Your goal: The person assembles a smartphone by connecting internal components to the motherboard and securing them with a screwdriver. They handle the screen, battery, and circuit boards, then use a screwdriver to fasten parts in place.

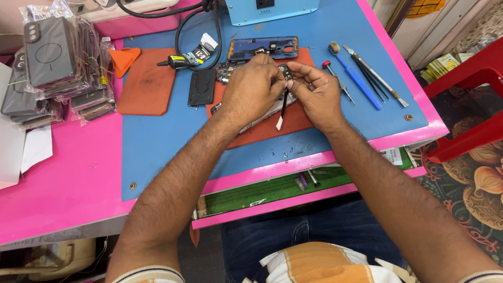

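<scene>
While we work above the orange mat (262, 131) near the blue counter's far edge, our left hand (250, 89) and right hand (314, 91) pinch a small dark component (285, 72) between closed fingertips; a thin black tool (283, 107), probably held by the left hand, hangs towards us

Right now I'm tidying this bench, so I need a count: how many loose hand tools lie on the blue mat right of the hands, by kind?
Brush with blue handle: 1
Screwdriver with red cap: 1
Dark tweezers: 1
Silver metal tool: 1
Total: 4
The blue mat bears them; the left hand and right hand pinch a small dark part.
</scene>
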